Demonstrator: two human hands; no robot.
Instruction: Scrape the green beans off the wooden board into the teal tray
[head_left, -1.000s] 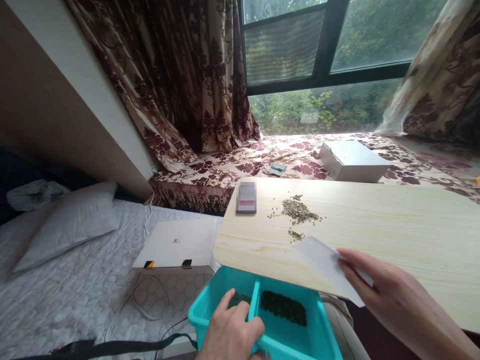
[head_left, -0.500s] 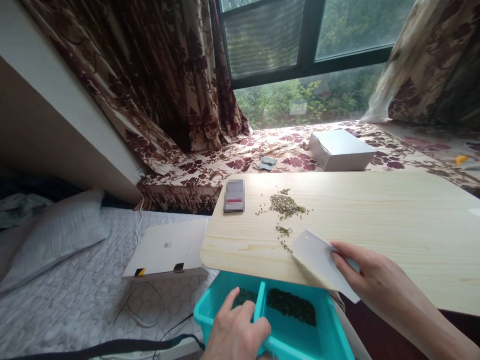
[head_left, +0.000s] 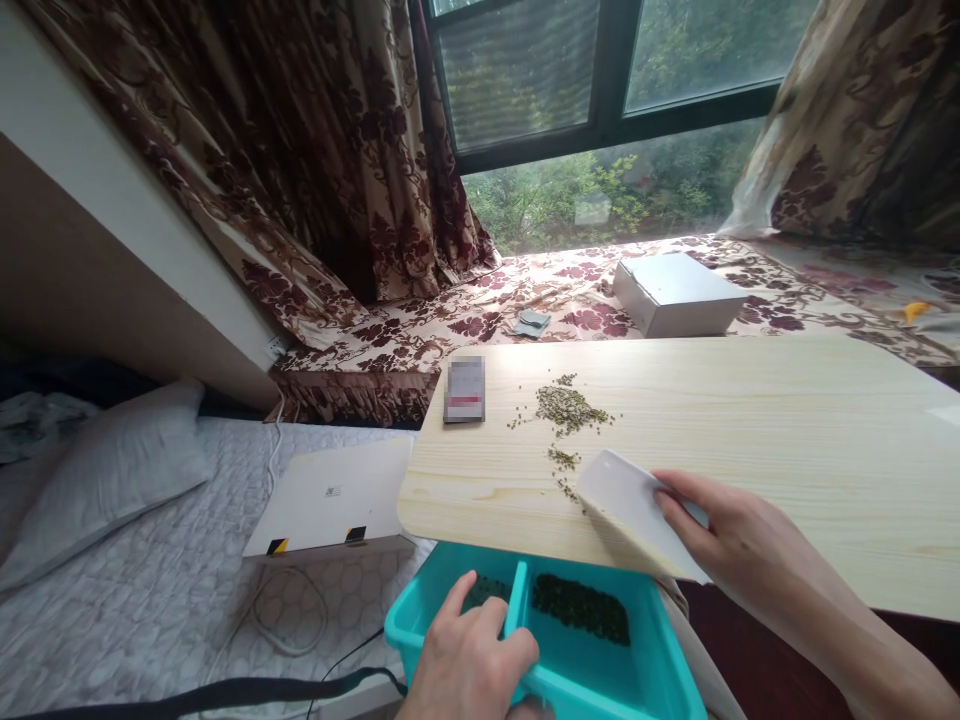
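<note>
My right hand (head_left: 731,530) pinches a thin white sheet (head_left: 637,510) between thumb and fingers. The sheet slants over the front edge of the wooden table (head_left: 787,420), its far corner beside a trail of small greenish beans or seeds (head_left: 564,460). A larger pile of the same seeds (head_left: 570,408) lies behind. Below the table edge, my left hand (head_left: 476,650) is closed on the near side of a turquoise divided bin (head_left: 660,650), its index finger stretched over the left compartment. Dark green grains (head_left: 581,608) lie in the right compartment; grains in the left one are partly hidden by my fingers.
A phone-like flat object (head_left: 465,390) lies at the table's left end. A white box (head_left: 330,500) stands on the bed at left, near a cable. Behind the table, a silver-white box (head_left: 679,295) and a folded cloth (head_left: 531,322) rest on the floral window ledge.
The near end of the white sheet has risen slightly with my right hand. My left hand stays on the bin. The whole view has shifted a little.
</note>
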